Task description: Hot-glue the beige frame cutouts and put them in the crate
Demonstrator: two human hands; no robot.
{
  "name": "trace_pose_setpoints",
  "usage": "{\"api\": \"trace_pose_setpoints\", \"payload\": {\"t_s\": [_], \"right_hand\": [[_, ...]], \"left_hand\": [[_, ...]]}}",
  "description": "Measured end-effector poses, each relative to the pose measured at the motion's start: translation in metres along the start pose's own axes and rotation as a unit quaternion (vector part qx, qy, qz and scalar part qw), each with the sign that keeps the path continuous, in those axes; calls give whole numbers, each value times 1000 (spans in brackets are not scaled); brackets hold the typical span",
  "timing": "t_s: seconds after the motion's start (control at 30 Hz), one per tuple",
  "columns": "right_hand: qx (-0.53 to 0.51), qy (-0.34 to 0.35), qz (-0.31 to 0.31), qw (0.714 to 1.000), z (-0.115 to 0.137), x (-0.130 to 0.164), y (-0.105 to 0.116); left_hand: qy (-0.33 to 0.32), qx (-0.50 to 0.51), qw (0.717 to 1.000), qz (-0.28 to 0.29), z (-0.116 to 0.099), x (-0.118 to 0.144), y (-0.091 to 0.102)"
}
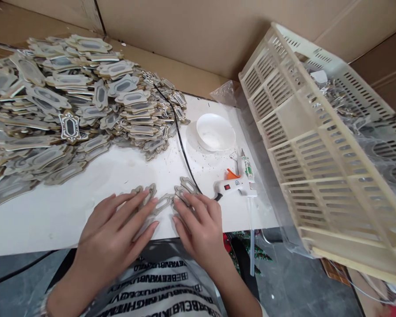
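Several small ornate frame-shaped plaques (163, 203) lie on the white table near its front edge, some partly hidden under my fingers. My left hand (115, 229) rests over the left ones, fingers stretched out and a little apart. Over the plaques on the right lies my right hand (199, 220), its fingers bent slightly and spread, tips touching them. Neither hand grips anything. A large heap of the same grey plaques (69, 88) covers the back left of the table, with one patterned face (70, 126) showing upward.
To the right of my hands a white glue gun (232, 187) lies with a glue stick (252, 246) hanging past the table edge. Behind it stands a white bowl (215, 133). A black cord (181, 145) crosses the table. A large cream plastic crate (303, 145) leans at the right.
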State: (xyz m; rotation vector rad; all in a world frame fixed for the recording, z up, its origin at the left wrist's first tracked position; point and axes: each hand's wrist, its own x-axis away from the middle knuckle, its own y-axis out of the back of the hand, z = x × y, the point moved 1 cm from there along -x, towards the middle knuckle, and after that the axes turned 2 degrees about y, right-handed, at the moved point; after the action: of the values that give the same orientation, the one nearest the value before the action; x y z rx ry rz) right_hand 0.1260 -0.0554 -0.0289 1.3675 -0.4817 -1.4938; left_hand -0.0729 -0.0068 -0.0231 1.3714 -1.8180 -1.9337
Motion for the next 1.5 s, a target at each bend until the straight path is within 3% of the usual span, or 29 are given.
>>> {"api": "trace_pose_setpoints", "payload": {"t_s": [0.13,0.47,0.67,0.83,1.03,1.27,1.5], "right_hand": [[-13,34,39,999,0,5,4],[20,53,62,996,14,-9,-10],[-23,33,76,996,-2,-3,8],[-27,31,111,993,-12,1,20],[-17,41,63,997,-2,-3,7],[-31,12,33,999,12,-12,-13],[48,-35,3,998,-6,-7,-2]], "left_hand": [[-71,33,997,26,12,6,4],[-76,77,993,37,13,17,5],[-95,98,986,91,20,24,6],[-96,118,984,97,27,25,8],[-104,103,986,82,36,25,6],[-63,93,990,85,44,23,10],[-13,116,988,105,41,24,15]]}}
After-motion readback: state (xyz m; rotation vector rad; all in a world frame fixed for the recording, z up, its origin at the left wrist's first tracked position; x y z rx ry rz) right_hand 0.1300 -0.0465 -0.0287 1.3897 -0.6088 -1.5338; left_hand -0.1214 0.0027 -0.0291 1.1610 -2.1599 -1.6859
